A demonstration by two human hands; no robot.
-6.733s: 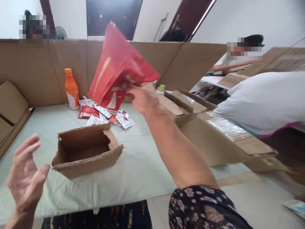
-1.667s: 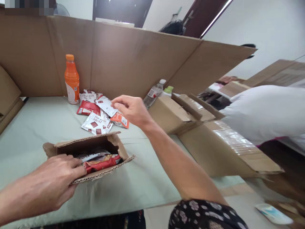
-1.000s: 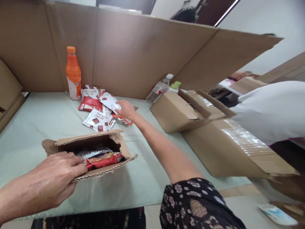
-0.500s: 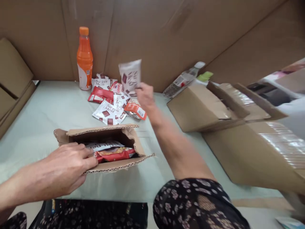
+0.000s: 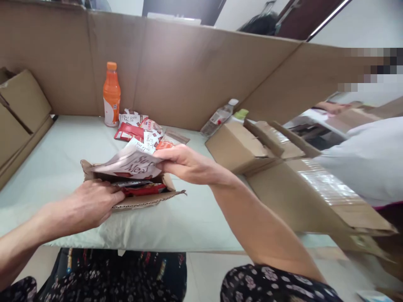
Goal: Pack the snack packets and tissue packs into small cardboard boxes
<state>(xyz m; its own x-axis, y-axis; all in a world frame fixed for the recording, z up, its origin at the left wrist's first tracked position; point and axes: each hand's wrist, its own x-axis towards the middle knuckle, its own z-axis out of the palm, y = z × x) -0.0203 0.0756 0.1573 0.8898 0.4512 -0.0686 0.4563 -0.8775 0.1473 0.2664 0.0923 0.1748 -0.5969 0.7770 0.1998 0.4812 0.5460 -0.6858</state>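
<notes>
An open cardboard box (image 5: 147,204) sits on the table in front of me, with a red packet (image 5: 146,190) and a white one inside. My left hand (image 5: 91,199) is closed over the box's near left side, its fingertips hidden inside. In my right hand (image 5: 189,164) is a white "Super Meal" packet (image 5: 134,163), gripped by its right end and tilted above the box opening. Just behind lie several more packets: a red packet (image 5: 128,132), a white "Super Meal" packet (image 5: 129,119) and an orange one (image 5: 165,144) partly behind my right hand.
An orange drink bottle (image 5: 111,96) stands by the cardboard wall (image 5: 176,71). A clear bottle (image 5: 219,117) leans at the right, beside stacked cardboard boxes (image 5: 234,142). More boxes (image 5: 27,98) stand at the left. A person in a light top (image 5: 362,159) is at far right.
My right hand has brought the white packet from above the pile down and toward me, over the box. My left hand stays at the box. The view has tilted up.
</notes>
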